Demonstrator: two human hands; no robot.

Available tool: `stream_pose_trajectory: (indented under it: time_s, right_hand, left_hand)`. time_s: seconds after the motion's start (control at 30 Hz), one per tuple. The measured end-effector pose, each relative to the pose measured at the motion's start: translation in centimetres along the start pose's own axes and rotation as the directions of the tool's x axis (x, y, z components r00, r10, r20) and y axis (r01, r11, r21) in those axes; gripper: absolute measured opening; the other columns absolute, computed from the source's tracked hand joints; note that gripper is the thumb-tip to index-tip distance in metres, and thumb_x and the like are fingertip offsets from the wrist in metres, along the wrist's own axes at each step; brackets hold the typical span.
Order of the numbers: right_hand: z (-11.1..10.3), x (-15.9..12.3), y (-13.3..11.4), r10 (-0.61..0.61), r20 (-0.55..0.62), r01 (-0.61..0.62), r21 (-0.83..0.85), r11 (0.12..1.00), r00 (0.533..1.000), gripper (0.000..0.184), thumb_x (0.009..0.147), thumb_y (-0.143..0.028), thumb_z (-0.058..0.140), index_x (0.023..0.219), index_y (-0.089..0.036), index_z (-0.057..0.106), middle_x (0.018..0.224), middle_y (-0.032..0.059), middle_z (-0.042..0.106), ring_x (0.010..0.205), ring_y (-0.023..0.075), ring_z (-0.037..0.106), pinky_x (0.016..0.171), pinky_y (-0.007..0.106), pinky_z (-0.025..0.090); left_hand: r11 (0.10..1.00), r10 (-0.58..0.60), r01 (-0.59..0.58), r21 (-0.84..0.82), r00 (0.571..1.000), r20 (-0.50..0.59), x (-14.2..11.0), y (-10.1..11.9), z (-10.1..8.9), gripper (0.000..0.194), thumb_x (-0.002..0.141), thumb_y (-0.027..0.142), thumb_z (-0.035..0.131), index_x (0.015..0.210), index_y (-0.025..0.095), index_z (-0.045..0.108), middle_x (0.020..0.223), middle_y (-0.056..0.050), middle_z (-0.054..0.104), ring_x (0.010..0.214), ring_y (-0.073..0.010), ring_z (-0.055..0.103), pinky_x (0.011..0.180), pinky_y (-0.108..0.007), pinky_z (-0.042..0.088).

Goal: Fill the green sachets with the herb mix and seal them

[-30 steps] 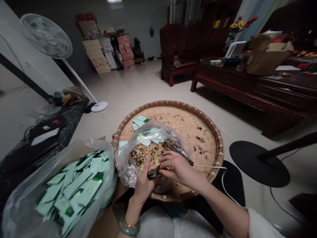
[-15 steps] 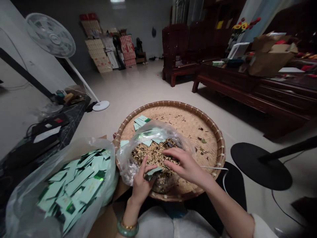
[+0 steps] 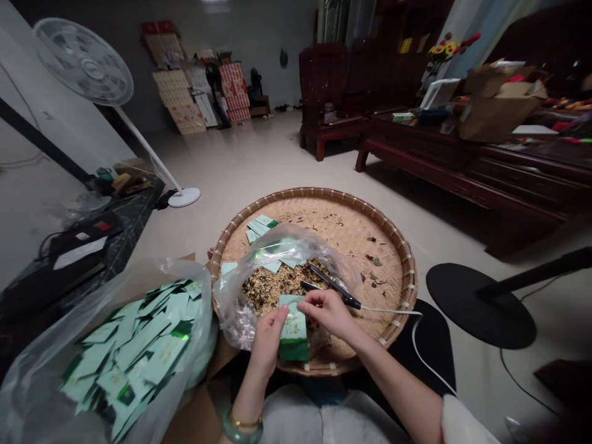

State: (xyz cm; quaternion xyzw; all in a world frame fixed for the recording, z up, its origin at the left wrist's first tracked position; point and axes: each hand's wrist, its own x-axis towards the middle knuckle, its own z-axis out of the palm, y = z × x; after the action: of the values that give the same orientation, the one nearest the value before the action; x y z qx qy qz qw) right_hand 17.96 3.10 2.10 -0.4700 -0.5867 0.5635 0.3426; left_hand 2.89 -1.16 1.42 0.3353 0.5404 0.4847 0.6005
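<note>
A light green packet (image 3: 293, 327) with a darker, shiny green lower end is held between both hands above the near side of the clear plastic bag. My left hand (image 3: 267, 339) pinches its left edge, and my right hand (image 3: 327, 313) is closed on its upper right corner. Behind it, a loose dry mix (image 3: 268, 287) of pale and dark bits fills the opened plastic bag (image 3: 234, 320). Just past my right fingers lies a black two-armed tool like a hair straightener (image 3: 340, 291), its arms apart and a white cord trailing right. What the packet contains is hidden.
The bag sits in a round woven bamboo tray (image 3: 407, 271) with flat green packets (image 3: 261, 227) and scattered dried bits. At left stands a large plastic bag (image 3: 28, 376) of green packets. A white fan (image 3: 90, 68), a dark wooden table (image 3: 462, 160) and a black round base (image 3: 481, 305) surround the tray.
My right hand has come from over the mix to the packet's top corner. The packet has turned to show its broad face, and the black tool is now more visible.
</note>
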Motion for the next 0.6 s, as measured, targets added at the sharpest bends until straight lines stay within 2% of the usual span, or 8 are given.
stream_pose_trajectory:
  time_s: [0.1,0.17,0.2,0.27,0.33,0.4,0.53,0.6]
  right_hand:
    - [-0.3,0.5,1.2,0.004,-0.034,-0.005,-0.054,0.999,0.999,0.028,0.080,-0.040,0.054,0.068,-0.015,0.061,0.057,0.0007,0.059,0.051,0.0141,0.054,0.050,0.024,0.043]
    - [-1.2,0.9,2.0,-0.127,-0.107,0.098,-0.240,0.966,0.986,0.028,0.086,-0.037,0.048,0.082,-0.015,0.065,0.076,0.0054,0.066,0.072,0.0190,0.061,0.066,0.030,0.049]
    - [-1.8,1.1,2.3,-0.206,-0.146,0.138,-0.377,0.916,0.968,0.027,0.087,-0.034,0.047,0.092,-0.015,0.065,0.089,0.0081,0.067,0.085,0.0217,0.061,0.077,0.034,0.048]
    - [-2.8,1.5,3.0,-0.288,-0.175,0.108,-0.652,0.751,0.941,0.032,0.086,-0.027,0.050,0.113,-0.015,0.059,0.110,0.0138,0.062,0.105,0.0268,0.054,0.091,0.041,0.043]
    - [-3.3,2.0,3.5,-0.233,-0.154,0.003,-0.830,0.558,0.960,0.045,0.081,-0.019,0.054,0.126,-0.011,0.050,0.117,0.0191,0.057,0.110,0.0307,0.050,0.092,0.045,0.042]
    - [-3.2,2.6,3.7,-0.133,-0.134,-0.064,-0.898,0.435,0.982,0.053,0.078,-0.012,0.055,0.130,-0.008,0.046,0.116,0.0221,0.057,0.108,0.0323,0.051,0.091,0.046,0.043]
    - [-3.3,3.3,3.3,-0.071,-0.110,-0.071,-0.905,0.419,0.991,0.048,0.077,-0.011,0.056,0.125,-0.005,0.050,0.111,0.0231,0.059,0.107,0.0325,0.053,0.089,0.043,0.044]
    - [-4.2,3.2,2.7,-0.088,-0.087,-0.036,-0.882,0.470,0.992,0.043,0.079,-0.016,0.057,0.121,-0.006,0.053,0.112,0.0206,0.060,0.107,0.0300,0.054,0.090,0.040,0.044]
  left_hand:
    - [0.982,-0.146,0.154,-0.106,0.986,0.076,-0.2,0.0,0.6,0.045,0.059,0.042,0.079,0.089,0.011,0.068,0.067,-0.005,0.069,0.054,-0.0152,0.061,0.050,-0.023,0.047]
    - [0.975,-0.172,0.181,-0.131,0.982,0.074,-0.2,0.0,0.7,0.047,0.055,0.035,0.083,0.091,0.010,0.067,0.073,-0.007,0.071,0.057,-0.0167,0.064,0.052,-0.024,0.049]
    - [0.973,-0.171,0.179,-0.145,0.983,0.062,-0.2,0.0,0.7,0.046,0.054,0.034,0.083,0.090,0.010,0.067,0.075,-0.008,0.072,0.059,-0.0174,0.066,0.052,-0.024,0.050]
    - [0.971,-0.166,0.171,-0.169,0.985,0.040,-0.1,0.1,0.6,0.044,0.055,0.034,0.083,0.088,0.009,0.067,0.078,-0.010,0.072,0.061,-0.0186,0.067,0.054,-0.025,0.052]
    - [0.971,-0.164,0.167,-0.168,0.986,0.032,-0.1,0.2,0.5,0.044,0.054,0.033,0.083,0.086,0.009,0.067,0.079,-0.010,0.073,0.063,-0.0189,0.068,0.054,-0.025,0.052]
    - [0.976,-0.151,0.154,-0.153,0.988,0.030,-0.1,0.4,0.6,0.044,0.051,0.030,0.085,0.086,0.010,0.067,0.080,-0.010,0.073,0.062,-0.0177,0.068,0.056,-0.024,0.052]
    - [0.986,-0.104,0.105,-0.127,0.994,0.015,-0.3,0.4,0.6,0.042,0.048,0.026,0.086,0.081,0.011,0.067,0.077,-0.007,0.073,0.061,-0.0151,0.067,0.059,-0.022,0.052]
    - [0.990,-0.085,0.084,-0.114,0.996,-0.002,-0.3,0.4,0.4,0.041,0.047,0.025,0.086,0.080,0.010,0.066,0.075,-0.006,0.072,0.059,-0.0149,0.066,0.059,-0.023,0.052]
